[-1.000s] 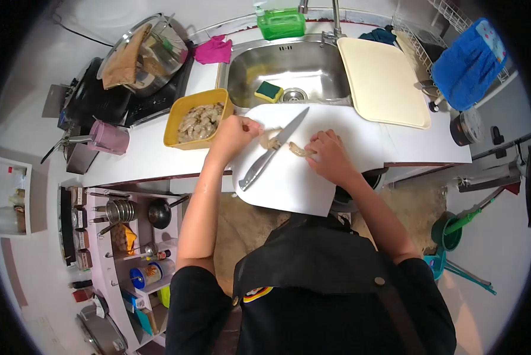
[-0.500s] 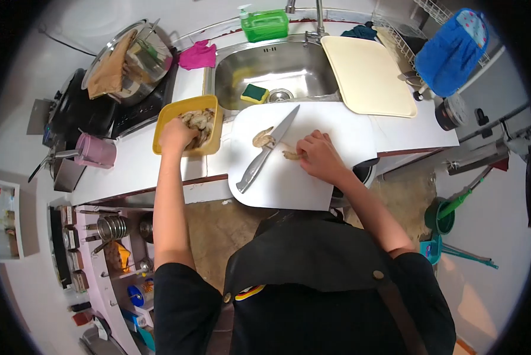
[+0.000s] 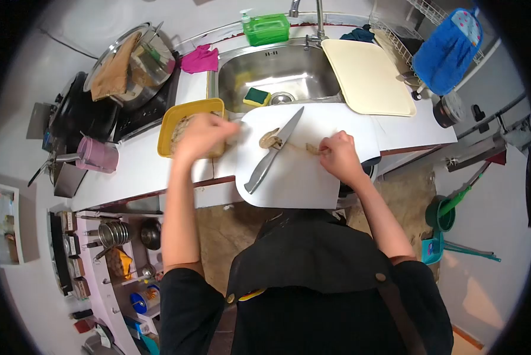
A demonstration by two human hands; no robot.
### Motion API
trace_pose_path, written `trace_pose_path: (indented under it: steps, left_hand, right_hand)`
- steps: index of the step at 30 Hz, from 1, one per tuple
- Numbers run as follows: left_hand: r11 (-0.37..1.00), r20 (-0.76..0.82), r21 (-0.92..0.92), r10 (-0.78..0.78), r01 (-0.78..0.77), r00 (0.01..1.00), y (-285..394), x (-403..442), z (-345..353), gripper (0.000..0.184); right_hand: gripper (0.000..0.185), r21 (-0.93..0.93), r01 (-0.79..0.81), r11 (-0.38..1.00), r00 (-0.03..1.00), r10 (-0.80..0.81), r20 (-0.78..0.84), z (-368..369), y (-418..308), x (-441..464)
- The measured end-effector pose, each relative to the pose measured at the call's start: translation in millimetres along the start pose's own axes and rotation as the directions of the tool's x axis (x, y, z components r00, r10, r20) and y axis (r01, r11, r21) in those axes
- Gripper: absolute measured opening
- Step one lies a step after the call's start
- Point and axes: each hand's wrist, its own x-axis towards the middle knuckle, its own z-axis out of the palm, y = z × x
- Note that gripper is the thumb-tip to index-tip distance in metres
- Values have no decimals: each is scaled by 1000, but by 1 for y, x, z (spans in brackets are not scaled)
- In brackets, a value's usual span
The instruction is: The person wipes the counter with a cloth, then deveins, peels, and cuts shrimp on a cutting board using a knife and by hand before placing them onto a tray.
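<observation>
A white cutting board (image 3: 301, 183) lies in front of me with a grey-handled knife (image 3: 273, 152) slanting across it. One raw shrimp (image 3: 269, 139) rests against the blade's left side. My right hand (image 3: 341, 157) is closed on another shrimp (image 3: 313, 149) at the right of the board. Between the yellow container (image 3: 163, 133) and the board, my left hand (image 3: 208, 137) is raised with its fingers pinched. A greyish shrimp, smeared by motion, shows at those fingertips. Shrimp inside the container are partly hidden behind this hand.
Behind the board is a steel sink (image 3: 304, 71) holding a green-and-yellow sponge (image 3: 256, 97). A cream tray (image 3: 369, 77) lies at its right. On the left stand a large pot (image 3: 150, 71) and a pink cup (image 3: 98, 155). A blue towel (image 3: 446, 59) hangs at right.
My left hand has come up out of the yellow container and moved right toward the board. My right hand stays on the board with its shrimp. The whole view has shifted slightly.
</observation>
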Motion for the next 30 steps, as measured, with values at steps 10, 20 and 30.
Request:
trace_pose_path:
  steps: [10,20,30]
  left_hand:
    - [962,-387,256,14,92,922,-33,40,23,19]
    - [817,-325,542,-14,198,946,-111,73,-22,31]
    - [989,-109,87,132,-123,985,33,37,44,26]
  right_hand:
    - [14,41,-17,999,999,18,-45,-24,-2,-6]
    - [17,90,124,988,991,-128,43,-1,-3,-19]
    - [16,125,177,976,982,-183,43,-7,-3,-22]
